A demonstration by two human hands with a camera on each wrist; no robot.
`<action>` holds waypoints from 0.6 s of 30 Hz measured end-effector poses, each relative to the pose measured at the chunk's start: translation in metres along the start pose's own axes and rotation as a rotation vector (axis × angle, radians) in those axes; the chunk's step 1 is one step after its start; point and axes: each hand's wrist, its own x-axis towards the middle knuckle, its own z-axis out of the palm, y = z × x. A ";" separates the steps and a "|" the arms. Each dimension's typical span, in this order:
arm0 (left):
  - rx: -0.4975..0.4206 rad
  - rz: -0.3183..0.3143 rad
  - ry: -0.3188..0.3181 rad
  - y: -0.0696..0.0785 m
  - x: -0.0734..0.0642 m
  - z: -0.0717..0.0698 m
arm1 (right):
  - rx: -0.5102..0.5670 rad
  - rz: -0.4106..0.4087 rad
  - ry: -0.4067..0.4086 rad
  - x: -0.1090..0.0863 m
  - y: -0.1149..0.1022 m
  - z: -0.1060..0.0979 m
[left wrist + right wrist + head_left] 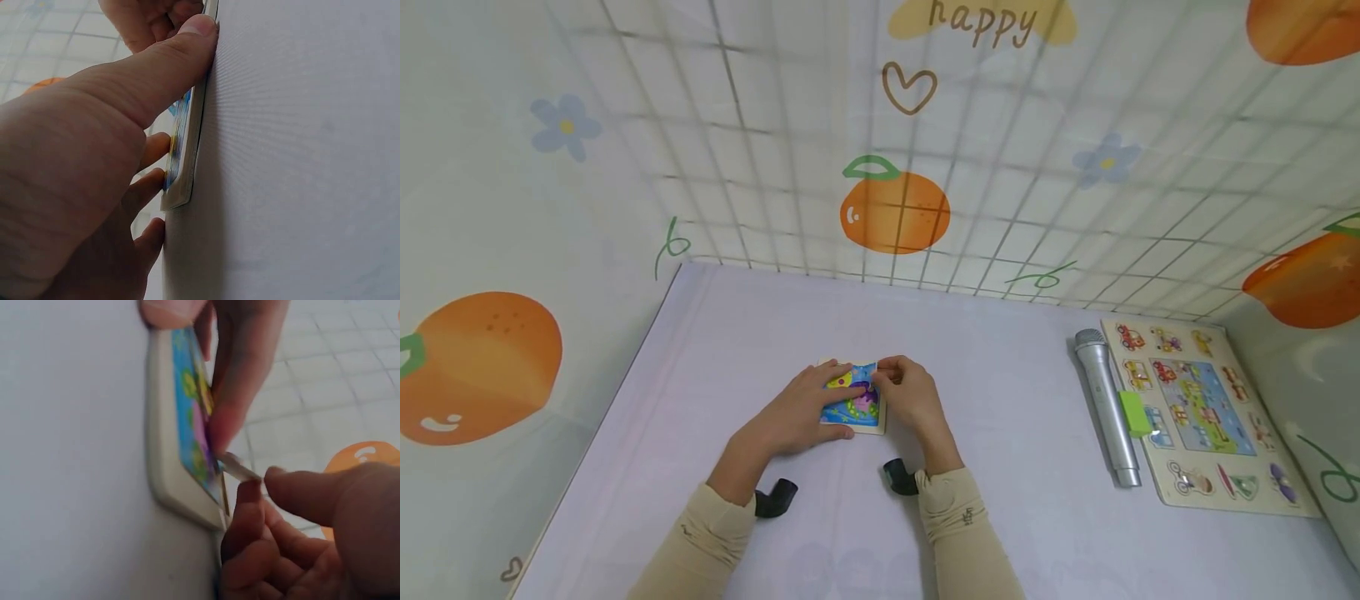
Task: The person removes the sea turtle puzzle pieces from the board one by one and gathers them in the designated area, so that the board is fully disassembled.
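1 small puzzle (856, 412) lies on the surface (1000, 400). The left hand (801, 408) rests across it, fingers extended; the right hand (916, 396) pinches 1 tilted piece (239, 468) at its edge. 1 microphone (1108, 408) lies farther right.

Small bright pale-rimmed puzzle (862, 408) flat on white table (1000, 417), thin piece (240, 467) apparently aslant at its edge

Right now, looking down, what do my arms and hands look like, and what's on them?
Your left sleeve and right sleeve are beige, wrinkled toward the ends, each with a small dark marking. A bent black fitting shows beside each one. Your left hand and right hand are bare, without gloves.
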 end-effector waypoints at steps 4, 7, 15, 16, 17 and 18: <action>-0.007 0.004 0.003 0.000 -0.001 0.000 | -0.081 0.001 -0.005 -0.002 -0.001 0.002; -0.010 0.006 0.008 0.000 -0.001 -0.001 | -0.114 0.003 0.000 -0.004 -0.002 0.002; -0.008 0.002 0.004 0.000 -0.001 0.000 | -0.169 0.019 0.020 -0.004 0.000 0.004; -0.007 0.003 0.004 0.000 -0.001 0.000 | -0.180 0.020 0.027 -0.004 0.001 0.004; -0.008 0.003 0.004 0.000 -0.001 0.000 | -0.189 0.023 0.031 -0.004 0.000 0.004; -0.007 0.003 0.004 0.000 -0.001 0.000 | -0.194 0.023 0.035 -0.004 0.000 0.004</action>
